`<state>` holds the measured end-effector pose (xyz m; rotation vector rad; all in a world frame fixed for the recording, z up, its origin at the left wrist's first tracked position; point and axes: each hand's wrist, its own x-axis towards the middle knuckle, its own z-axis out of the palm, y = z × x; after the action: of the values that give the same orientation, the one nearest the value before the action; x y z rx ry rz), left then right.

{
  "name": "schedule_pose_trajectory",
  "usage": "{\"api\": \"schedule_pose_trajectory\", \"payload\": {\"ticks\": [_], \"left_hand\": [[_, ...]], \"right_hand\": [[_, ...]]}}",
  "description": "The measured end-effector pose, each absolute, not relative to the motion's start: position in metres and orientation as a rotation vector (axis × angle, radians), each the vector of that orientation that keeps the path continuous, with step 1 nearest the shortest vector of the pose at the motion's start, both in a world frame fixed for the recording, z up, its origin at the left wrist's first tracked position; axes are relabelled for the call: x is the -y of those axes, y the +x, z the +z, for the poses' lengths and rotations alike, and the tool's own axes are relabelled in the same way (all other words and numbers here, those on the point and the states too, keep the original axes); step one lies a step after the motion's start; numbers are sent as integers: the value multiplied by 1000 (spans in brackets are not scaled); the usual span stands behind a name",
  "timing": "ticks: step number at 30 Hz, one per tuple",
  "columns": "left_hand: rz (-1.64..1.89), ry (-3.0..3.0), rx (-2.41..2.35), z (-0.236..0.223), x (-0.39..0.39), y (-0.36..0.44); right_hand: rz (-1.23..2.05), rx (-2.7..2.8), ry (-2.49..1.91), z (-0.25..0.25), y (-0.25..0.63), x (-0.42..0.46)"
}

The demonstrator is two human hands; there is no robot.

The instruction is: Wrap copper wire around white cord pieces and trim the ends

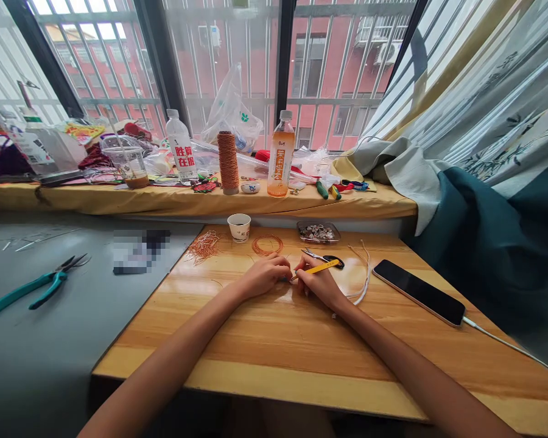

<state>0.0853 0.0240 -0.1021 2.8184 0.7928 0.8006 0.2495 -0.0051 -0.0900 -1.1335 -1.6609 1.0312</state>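
At a wooden table (274, 347), a person's right hand (317, 285) pinches a slim yellow tool (325, 266) between closed fingertips, its tip beside the curled left hand (268, 275), whose hold is hidden; scissors (314, 255) lie just beyond.

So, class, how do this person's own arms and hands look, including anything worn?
The left arm and right arm are slender and bare, with no sleeves or bracelets showing. The left hand and right hand are gloveless. Each shows a small teal spot, perhaps nail polish, too small to be sure.
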Motion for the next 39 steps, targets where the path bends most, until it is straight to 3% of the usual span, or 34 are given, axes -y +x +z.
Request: {"api": "schedule_pose_trajectory", "payload": {"ticks": [17, 22, 28, 33, 39], "left_hand": [[678, 2830, -882, -99, -18, 91], [782, 2729, -882, -96, -15, 90], [1243, 2467, -1153, -98, -19, 88], [1084, 2624, -1213, -103, -21, 90], [1005, 2492, -1227, -103, -8, 106]], "right_hand": [[904, 1786, -1125, -93, 248, 8], [665, 1801, -1158, -92, 250, 12], [316, 1532, -1301, -61, 291, -27], [278, 1465, -1447, -54, 329, -50], [69, 1569, -1512, -64, 316, -3]]}}
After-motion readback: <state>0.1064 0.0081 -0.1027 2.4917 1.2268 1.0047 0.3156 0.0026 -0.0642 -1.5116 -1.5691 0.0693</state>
